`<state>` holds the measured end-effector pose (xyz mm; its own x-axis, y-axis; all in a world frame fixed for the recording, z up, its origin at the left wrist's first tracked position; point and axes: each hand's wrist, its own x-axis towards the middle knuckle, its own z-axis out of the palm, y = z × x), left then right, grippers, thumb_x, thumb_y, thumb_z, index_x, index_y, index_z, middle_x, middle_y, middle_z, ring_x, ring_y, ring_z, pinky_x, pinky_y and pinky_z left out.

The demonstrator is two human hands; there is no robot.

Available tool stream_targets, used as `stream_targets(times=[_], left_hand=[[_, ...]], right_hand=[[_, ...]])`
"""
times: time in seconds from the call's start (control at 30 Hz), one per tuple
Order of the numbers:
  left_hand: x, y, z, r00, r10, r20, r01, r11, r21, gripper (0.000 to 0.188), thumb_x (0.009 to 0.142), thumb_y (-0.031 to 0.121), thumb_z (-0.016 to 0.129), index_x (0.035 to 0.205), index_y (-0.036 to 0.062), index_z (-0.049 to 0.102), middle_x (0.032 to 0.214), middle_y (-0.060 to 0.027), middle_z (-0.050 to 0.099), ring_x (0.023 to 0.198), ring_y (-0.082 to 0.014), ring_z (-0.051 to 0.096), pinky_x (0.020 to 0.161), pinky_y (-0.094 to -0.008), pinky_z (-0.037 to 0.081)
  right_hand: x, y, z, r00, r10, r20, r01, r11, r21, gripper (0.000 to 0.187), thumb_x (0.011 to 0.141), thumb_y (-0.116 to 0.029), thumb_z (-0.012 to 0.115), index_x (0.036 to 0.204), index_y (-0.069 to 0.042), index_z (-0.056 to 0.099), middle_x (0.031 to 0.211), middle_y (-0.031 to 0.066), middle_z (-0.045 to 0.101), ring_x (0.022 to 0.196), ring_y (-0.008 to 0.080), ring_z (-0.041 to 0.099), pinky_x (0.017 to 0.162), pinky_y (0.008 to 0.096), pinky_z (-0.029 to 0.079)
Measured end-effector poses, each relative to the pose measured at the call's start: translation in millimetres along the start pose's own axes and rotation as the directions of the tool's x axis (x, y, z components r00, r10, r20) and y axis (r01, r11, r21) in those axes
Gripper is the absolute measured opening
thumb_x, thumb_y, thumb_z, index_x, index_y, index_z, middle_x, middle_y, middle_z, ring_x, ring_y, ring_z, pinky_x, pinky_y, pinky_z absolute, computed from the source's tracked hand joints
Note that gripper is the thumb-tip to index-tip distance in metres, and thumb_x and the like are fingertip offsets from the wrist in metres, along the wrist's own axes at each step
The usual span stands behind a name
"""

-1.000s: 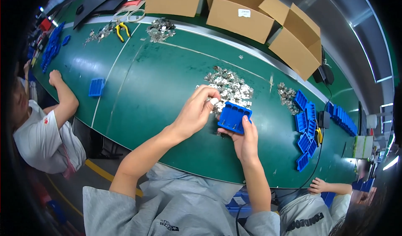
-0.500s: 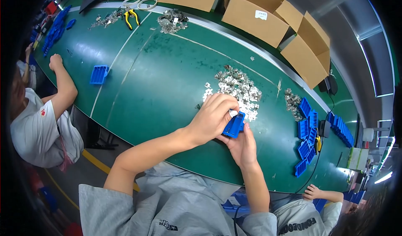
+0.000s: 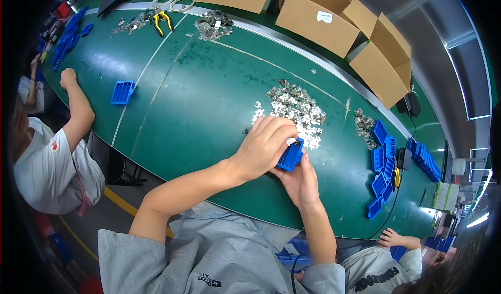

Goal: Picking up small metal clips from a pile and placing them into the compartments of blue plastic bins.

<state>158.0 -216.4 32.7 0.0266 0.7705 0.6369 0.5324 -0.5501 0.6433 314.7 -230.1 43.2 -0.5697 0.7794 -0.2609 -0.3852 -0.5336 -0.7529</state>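
**Rectangular blue plastic holder (image 3: 290, 157) now turned, narrow side to the camera**

A second ago the holder shows its open compartments and the left hand (image 3: 262, 144) is beside it, near the loose pieces; now that hand is at the holder's upper end. The last half second brings hardly any change. This suggests close work at that end rather than picking from the pile.

The right hand (image 3: 301, 183) grips the holder from below and from its right side. The left hand's fingers are curled in narrow; something small and white shows at their tips, but whether they pinch a loose part I cannot tell. The holder is above the green desk (image 3: 198, 106), just in front of a heap of small silvery metal pieces (image 3: 298, 110).

The holder's compartments face away, so their contents cannot be told. A blue slotted plastic tray (image 3: 122, 92) lies to the left, its slots showing no clear contents. More blue compartmented plastic holders (image 3: 378, 160) lie clustered at right. Behind stand open brown cardboard boxes (image 3: 316, 29); their bottoms are hidden.
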Motion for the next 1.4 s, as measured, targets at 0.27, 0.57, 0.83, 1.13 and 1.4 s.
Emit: stream_targets(times=[0.27,0.57,0.83,1.13,1.4], left_hand=[[1.0,3.5,-3.3,1.000,0.026,0.006,-0.027,0.999,0.030,0.027,0.072,-0.002,0.062,0.098,0.0048,0.060,0.100,-0.0087,0.058,0.092,-0.0275,0.057,0.082,-0.0399,0.043],[0.1,8.0,-5.4,0.969,-0.145,0.198,0.183,0.964,-0.192,0.024,0.081,0.002,0.061,0.104,0.0070,0.066,0.100,-0.0094,0.060,0.094,-0.0264,0.058,0.083,-0.0365,0.046],[-0.4,17.7,-5.6,0.932,-0.210,0.296,0.303,0.899,-0.317,0.023,0.086,0.009,0.060,0.107,0.0033,0.066,0.097,-0.0116,0.058,0.089,-0.0227,0.059,0.079,-0.0321,0.049],[-6.1,19.8,-2.7,0.926,-0.219,0.309,0.330,0.867,-0.374,0.029,0.082,0.007,0.059,0.109,0.0033,0.068,0.097,-0.0101,0.058,0.090,-0.0204,0.057,0.080,-0.0307,0.047],[-4.3,15.9,4.2,0.931,-0.218,0.292,0.288,0.931,-0.223,0.028,0.087,0.013,0.054,0.110,0.0018,0.064,0.099,-0.0125,0.060,0.091,-0.0234,0.057,0.082,-0.0326,0.046]], right_hand=[[0.5,6.3,-4.6,0.999,-0.027,-0.030,0.024,0.996,-0.083,0.061,0.098,-0.052,0.039,0.140,-0.008,0.030,0.132,0.0116,0.047,0.120,0.0260,0.050,0.099,0.0486,0.043],[-1.2,4.1,-13.3,0.972,-0.132,-0.195,0.114,0.988,-0.104,0.047,0.098,-0.038,0.044,0.129,-0.003,0.043,0.115,0.0074,0.054,0.102,0.0138,0.055,0.088,0.0315,0.047],[-2.3,2.1,-10.8,0.912,-0.361,-0.196,0.230,0.845,-0.483,0.028,0.098,-0.023,0.051,0.109,0.002,0.058,0.093,0.0007,0.058,0.085,0.0056,0.050,0.076,0.0223,0.043],[-8.5,-1.7,-14.3,0.919,-0.350,-0.184,0.217,0.834,-0.507,0.025,0.096,-0.021,0.054,0.105,0.001,0.061,0.083,-0.0008,0.059,0.077,0.0052,0.050,0.069,0.0229,0.044],[-2.3,-1.3,-19.4,0.947,-0.273,-0.169,0.182,0.890,-0.419,0.025,0.096,-0.023,0.053,0.101,0.001,0.058,0.078,0.0022,0.058,0.068,0.0065,0.055,0.056,0.0240,0.047]])
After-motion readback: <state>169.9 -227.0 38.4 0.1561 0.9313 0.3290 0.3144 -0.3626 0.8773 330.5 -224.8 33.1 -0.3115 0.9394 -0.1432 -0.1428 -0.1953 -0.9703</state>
